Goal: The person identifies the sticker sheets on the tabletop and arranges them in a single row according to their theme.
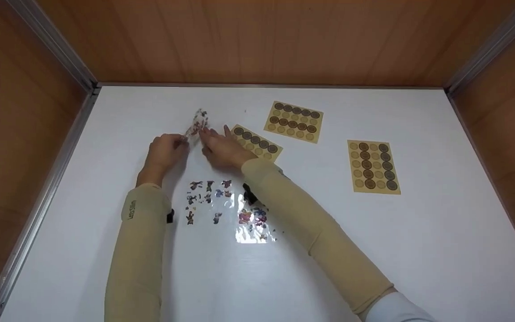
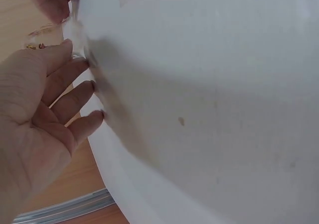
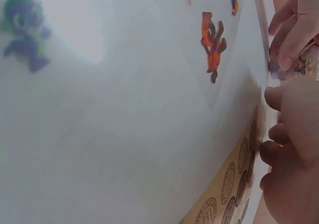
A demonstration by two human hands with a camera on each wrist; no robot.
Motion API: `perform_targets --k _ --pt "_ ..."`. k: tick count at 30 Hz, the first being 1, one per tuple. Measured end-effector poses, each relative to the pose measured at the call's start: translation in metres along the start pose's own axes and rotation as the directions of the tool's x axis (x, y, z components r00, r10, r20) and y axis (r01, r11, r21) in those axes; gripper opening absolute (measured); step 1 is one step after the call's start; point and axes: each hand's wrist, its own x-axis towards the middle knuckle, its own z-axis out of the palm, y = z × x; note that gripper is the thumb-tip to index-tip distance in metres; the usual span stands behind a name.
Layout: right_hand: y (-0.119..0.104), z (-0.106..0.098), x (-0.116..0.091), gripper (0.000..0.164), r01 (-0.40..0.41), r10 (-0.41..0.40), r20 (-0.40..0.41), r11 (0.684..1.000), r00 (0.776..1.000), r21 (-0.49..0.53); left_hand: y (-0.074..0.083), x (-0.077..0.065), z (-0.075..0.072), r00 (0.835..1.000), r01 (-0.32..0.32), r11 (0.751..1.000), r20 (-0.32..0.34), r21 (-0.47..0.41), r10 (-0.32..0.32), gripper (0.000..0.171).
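A see-through sticker sheet (image 1: 200, 120) with small colourful figures stands up from the table, bent, between the two hands. At its near left end, the left hand (image 1: 164, 152) pinches the film between thumb and forefinger; the other fingers are bent loosely in the left wrist view. My right hand (image 1: 222, 148) pinches the sheet's right side, its fingertips close to the left hand's. Beneath the right hand, a tan sheet of round seal stickers (image 1: 272, 149) is partly covered. In the right wrist view the held film (image 3: 303, 67) shows between both hands.
Nearer the body lie clear sheets of cartoon figure stickers (image 1: 208, 198), one with glare (image 1: 251, 235), partly under the right forearm. Two more tan seal sheets lie at the back (image 1: 293, 121) and right (image 1: 373, 167). Wooden panels (image 1: 266, 42) wall the white table.
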Motion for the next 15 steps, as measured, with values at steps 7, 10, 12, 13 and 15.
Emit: perform_targets --k 7,10,12,13,15 --pt "-0.003 -0.012 -0.010 0.061 -0.005 0.024 -0.023 0.786 0.999 0.618 0.018 -0.017 0.003 0.963 -0.135 0.982 -0.218 0.132 0.162 0.026" --pt "-0.006 -0.025 -0.017 0.062 -0.025 0.029 0.016 0.370 0.999 0.929 0.030 -0.025 0.002 0.901 -0.220 0.957 -0.336 0.188 0.274 0.028" --pt "-0.006 -0.035 -0.025 0.061 -0.004 0.012 0.003 0.097 1.000 0.995 0.041 -0.029 0.003 0.844 -0.287 0.930 -0.397 0.230 0.359 0.031" --pt "-0.005 -0.040 -0.031 0.061 0.008 0.003 -0.008 -0.007 1.000 1.000 0.046 -0.032 0.004 0.813 -0.318 0.914 -0.423 0.253 0.400 0.032" --pt "-0.002 -0.049 -0.044 0.059 0.048 -0.004 -0.049 -0.128 0.999 0.991 0.058 -0.037 0.008 0.756 -0.371 0.880 -0.453 0.297 0.472 0.034"
